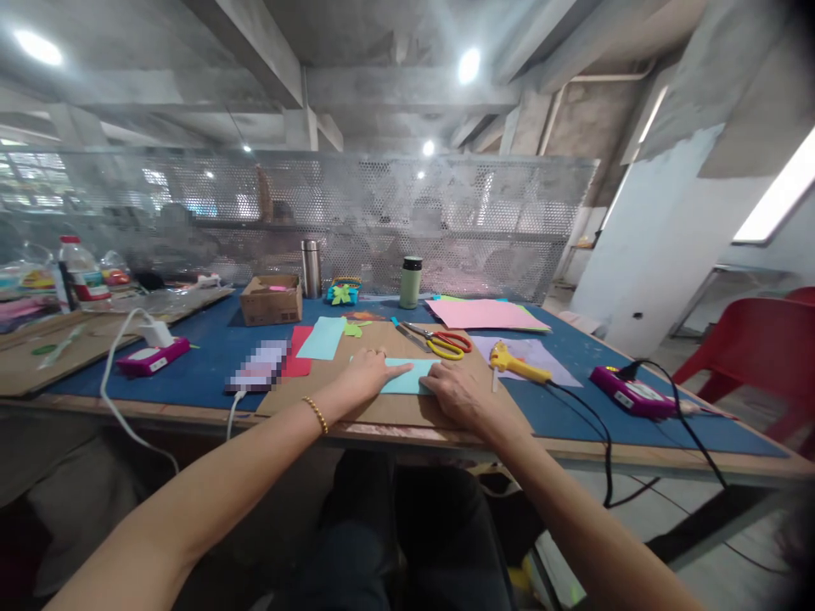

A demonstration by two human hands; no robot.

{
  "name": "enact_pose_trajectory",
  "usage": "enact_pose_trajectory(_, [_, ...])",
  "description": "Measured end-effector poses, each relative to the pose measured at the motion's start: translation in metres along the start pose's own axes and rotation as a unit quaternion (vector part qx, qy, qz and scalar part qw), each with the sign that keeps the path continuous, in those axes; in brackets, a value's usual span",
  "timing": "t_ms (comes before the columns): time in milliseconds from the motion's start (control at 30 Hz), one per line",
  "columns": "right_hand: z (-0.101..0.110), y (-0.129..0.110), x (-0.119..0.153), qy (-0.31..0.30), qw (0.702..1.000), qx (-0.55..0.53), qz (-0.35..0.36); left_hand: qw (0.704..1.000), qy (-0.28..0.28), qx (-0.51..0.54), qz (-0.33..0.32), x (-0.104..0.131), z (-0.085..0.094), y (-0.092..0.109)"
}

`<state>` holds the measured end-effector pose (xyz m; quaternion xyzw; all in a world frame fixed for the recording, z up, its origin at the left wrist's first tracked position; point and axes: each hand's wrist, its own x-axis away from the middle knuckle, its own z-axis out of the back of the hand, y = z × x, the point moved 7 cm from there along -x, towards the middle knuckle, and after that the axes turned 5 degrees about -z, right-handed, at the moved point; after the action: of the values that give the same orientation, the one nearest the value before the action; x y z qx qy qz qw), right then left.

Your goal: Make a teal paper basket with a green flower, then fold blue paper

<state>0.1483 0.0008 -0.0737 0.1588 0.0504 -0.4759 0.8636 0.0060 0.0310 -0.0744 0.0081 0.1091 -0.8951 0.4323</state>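
A light blue sheet of paper (pixel 405 379) lies on a brown cardboard sheet (pixel 382 411) in front of me. My left hand (pixel 366 379) rests flat over the paper's left part, one finger stretched out to the right. At the right end of the paper, the bent fingers of my right hand (pixel 453 393) are closed on its edge; the fingertips are partly hidden. Beyond my hands lie red-and-yellow-handled scissors (pixel 449 344) and a craft knife (pixel 411 333). A yellow glue gun (pixel 519 363) rests on lilac paper (pixel 560 361) to the right.
At left are a phone (pixel 258 367), red paper (pixel 299 356) and another light blue sheet (pixel 322 338). A cardboard box (pixel 272 299), steel flask (pixel 311 268) and green bottle (pixel 411 283) stand behind. Pink paper (pixel 487 314) lies back right. Purple power strips (pixel 153 356) flank the desk; cords hang over its edge.
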Motion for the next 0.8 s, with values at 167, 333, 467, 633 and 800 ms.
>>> enact_pose_trajectory(167, [0.009, 0.000, 0.029, -0.038, 0.999, -0.005, 0.010, 0.998, 0.029, -0.051, -0.034, -0.002, -0.001, 0.002])
enact_pose_trajectory(333, [0.020, 0.010, 0.058, -0.023, 1.000, 0.008, -0.012, 0.995, 0.058, -0.075, -0.041, 0.000, 0.000, 0.002])
enact_pose_trajectory(467, [0.022, 0.022, 0.066, -0.014, 0.999, 0.002, -0.033, 0.994, 0.060, -0.078, -0.040, 0.001, 0.003, 0.004])
enact_pose_trajectory(633, [0.035, 0.026, 0.024, 0.111, 0.988, -0.087, -0.057, 0.992, 0.049, -0.101, -0.053, -0.003, -0.002, 0.003])
enact_pose_trajectory(800, [0.003, 0.007, -0.033, 0.054, 0.991, -0.104, -0.070, 0.991, 0.064, -0.103, -0.057, -0.007, -0.010, -0.002])
